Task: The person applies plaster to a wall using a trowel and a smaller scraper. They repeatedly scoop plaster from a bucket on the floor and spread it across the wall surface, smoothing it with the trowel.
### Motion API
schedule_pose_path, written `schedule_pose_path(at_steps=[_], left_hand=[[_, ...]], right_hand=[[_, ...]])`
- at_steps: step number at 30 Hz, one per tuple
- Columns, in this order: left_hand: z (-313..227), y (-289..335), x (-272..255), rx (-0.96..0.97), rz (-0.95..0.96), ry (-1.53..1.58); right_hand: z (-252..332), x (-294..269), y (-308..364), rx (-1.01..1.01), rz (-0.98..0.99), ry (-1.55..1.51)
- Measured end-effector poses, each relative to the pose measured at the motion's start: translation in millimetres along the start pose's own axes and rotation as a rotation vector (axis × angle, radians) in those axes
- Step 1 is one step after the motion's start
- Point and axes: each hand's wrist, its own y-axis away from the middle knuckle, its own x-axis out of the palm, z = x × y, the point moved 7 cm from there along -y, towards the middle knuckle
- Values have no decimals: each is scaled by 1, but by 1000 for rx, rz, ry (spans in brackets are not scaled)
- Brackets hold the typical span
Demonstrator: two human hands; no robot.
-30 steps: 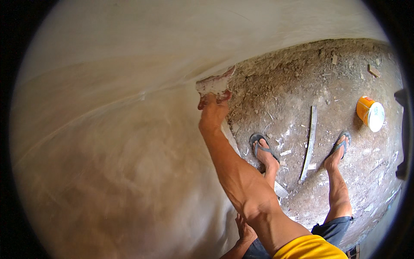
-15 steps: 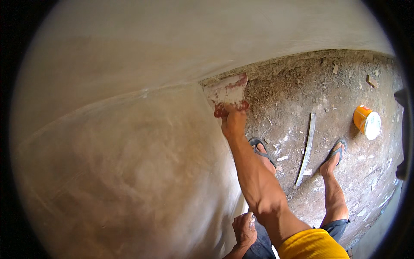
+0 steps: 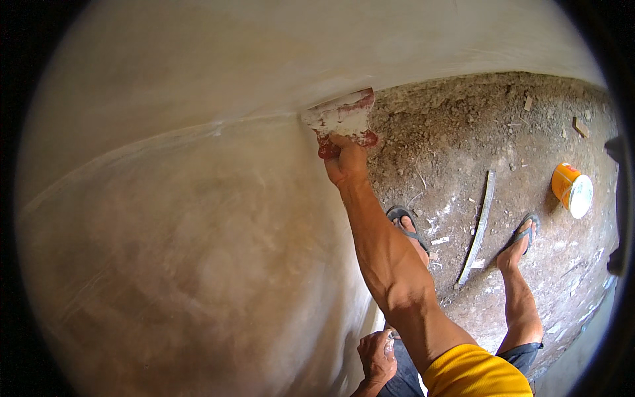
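Observation:
My right hand reaches far forward, its fingers closed on the red grip of a wide putty scraper. Whitish putty smears cover the scraper's flat face. Its far edge lies against the foot of the far wall, close to the corner with the smooth left wall. Low in the picture, my left hand is curled closed beside my dark shorts. Pale smears show by its thumb, and what it may hold is hidden.
An orange bucket with a white lid stands on the rough dirt floor at the right. A long pale strip lies between my sandalled feet. Wood bits and rubble are scattered toward the far wall.
My right hand and the scraper have shifted slightly forward and left along the wall's foot. My left hand stays curled low down. The view has moved a little.

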Motion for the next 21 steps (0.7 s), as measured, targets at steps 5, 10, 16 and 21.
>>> schedule_pose_path(at_steps=[5, 10, 16, 21], left_hand=[[1, 0, 1, -78, 30, -68], [-1, 1, -1, -66, 3, -26], [1, 6, 7, -68, -77, -18], [-3, 7, 8, -51, -56, -1]], right_hand=[[-12, 27, 36, 43, 60, -10], [-12, 56, 73, 32, 93, -20], [-14, 97, 119, 69, 124, -70], [-17, 134, 163, 72, 155, -69]])
